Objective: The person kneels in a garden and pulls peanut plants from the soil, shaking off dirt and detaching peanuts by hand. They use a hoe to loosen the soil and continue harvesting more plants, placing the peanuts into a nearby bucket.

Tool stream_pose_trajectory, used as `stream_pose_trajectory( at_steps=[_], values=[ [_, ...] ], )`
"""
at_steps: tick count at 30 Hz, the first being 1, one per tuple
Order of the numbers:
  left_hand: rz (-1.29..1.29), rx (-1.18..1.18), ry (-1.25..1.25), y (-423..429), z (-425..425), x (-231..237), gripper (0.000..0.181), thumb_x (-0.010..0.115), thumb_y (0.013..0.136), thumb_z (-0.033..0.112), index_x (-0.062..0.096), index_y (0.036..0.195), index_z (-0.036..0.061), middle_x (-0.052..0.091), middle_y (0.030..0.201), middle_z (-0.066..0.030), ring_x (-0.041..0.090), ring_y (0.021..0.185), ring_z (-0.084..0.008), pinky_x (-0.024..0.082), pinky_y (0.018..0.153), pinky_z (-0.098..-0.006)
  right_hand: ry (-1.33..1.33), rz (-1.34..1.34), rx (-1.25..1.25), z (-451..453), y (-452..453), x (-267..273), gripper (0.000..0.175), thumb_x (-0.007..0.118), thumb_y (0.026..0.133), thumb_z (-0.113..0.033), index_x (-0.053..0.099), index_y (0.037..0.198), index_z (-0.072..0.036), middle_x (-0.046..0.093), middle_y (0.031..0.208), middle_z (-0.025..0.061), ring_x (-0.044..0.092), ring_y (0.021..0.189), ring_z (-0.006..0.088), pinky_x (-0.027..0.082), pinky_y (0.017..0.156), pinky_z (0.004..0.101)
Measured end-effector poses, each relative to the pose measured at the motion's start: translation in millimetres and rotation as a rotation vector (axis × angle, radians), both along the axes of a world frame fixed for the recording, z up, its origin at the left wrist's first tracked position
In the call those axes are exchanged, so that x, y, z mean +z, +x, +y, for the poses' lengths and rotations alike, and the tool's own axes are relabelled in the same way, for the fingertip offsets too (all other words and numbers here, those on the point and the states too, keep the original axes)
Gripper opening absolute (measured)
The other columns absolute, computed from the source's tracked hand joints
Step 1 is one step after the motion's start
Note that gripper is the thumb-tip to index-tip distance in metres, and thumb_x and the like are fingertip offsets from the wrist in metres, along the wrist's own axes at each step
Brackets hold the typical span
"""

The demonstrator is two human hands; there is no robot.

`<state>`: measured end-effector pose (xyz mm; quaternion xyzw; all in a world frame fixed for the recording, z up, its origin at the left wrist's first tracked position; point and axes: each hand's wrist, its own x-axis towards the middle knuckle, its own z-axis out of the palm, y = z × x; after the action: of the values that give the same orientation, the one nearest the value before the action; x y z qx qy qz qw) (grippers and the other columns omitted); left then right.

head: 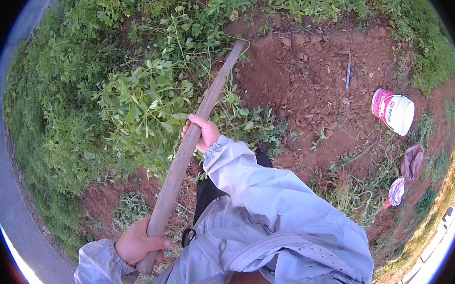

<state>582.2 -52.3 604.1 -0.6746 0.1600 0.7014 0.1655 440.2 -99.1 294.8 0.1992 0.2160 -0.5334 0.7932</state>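
A long wooden tool handle [175,170] runs slantwise across the middle of the picture. Near its lower end my left hand [141,244] is wrapped round the wood. My right hand [202,132] grips the same handle further up, about midway. The handle's far end reaches the border between green leafy plants [144,94] and turned reddish soil [294,75]; a thin green stem curls across it there. Whatever head the tool has is hidden or too unclear to tell.
A white plastic bucket [402,113] with a pink printed label lies tilted on the soil at the right. An L-shaped metal piece [348,71] rests on the clods. Below the bucket are a crumpled brownish cloth [412,161] and a patterned item [396,192]. A paved road [3,167] borders the plants.
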Motion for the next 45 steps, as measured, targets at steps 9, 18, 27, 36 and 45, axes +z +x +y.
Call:
stream_pose_trajectory(
  at_steps=[9, 18, 27, 36, 45],
  values=[
    [-0.078, -0.453, -0.381, 76, 119, -62, 0.048, 0.072, 0.072, 0.018, 0.047, 0.105, -0.0052, 0.06, 0.082, -0.0154, 0.062, 0.073, -0.0239, 0.049, 0.066, -0.0348, 0.257, 0.049, 0.112, 59, 47, -36, 0.017, 0.059, 0.083, -0.019, 0.051, 0.077, -0.007, 0.054, 0.063, 0.0051, 0.053, 0.053, 0.0188, 0.048, 0.052, 0.0331],
    [-0.072, -0.574, -0.321, 179, 137, -12, 0.058, 0.073, 0.069, 0.041, 0.052, 0.101, -0.0024, 0.062, 0.084, -0.0234, 0.063, 0.081, -0.0331, 0.047, 0.07, -0.0396, 0.224, -0.096, -0.008, 116, 104, 11, 0.014, 0.058, 0.083, -0.018, 0.053, 0.078, -0.006, 0.054, 0.063, 0.006, 0.055, 0.062, 0.0213, 0.048, 0.061, 0.036],
    [-0.169, -0.801, -0.225, 263, 208, -95, 0.057, 0.062, 0.072, 0.05, 0.048, 0.103, 0.0054, 0.061, 0.084, -0.0279, 0.059, 0.083, -0.0456, 0.046, 0.073, -0.0499, 0.57, 0.119, 0.119, 169, 98, -41, 0.018, 0.062, 0.078, -0.021, 0.051, 0.08, -0.006, 0.054, 0.066, 0.0086, 0.054, 0.061, 0.0247, 0.048, 0.062, 0.038],
    [-0.3, -0.767, -0.261, 238, 217, -144, 0.046, 0.058, 0.075, 0.048, 0.05, 0.098, 0.0093, 0.062, 0.083, -0.0256, 0.06, 0.083, -0.0425, 0.046, 0.07, -0.0508, 0.409, 0.322, 0.126, 126, 66, -63, 0.017, 0.062, 0.079, -0.018, 0.051, 0.076, -0.005, 0.053, 0.062, 0.0071, 0.053, 0.056, 0.0226, 0.047, 0.057, 0.0376],
    [-0.258, -0.662, -0.257, 276, 264, -110, 0.045, 0.058, 0.075, 0.049, 0.053, 0.096, 0.0088, 0.062, 0.08, -0.0242, 0.061, 0.079, -0.0412, 0.046, 0.068, -0.0499, 0.38, 0.349, 0.242, 131, 140, -65, 0.019, 0.061, 0.079, -0.023, 0.052, 0.073, -0.008, 0.054, 0.059, 0.0071, 0.054, 0.054, 0.0237, 0.045, 0.056, 0.0356]
  ],
)
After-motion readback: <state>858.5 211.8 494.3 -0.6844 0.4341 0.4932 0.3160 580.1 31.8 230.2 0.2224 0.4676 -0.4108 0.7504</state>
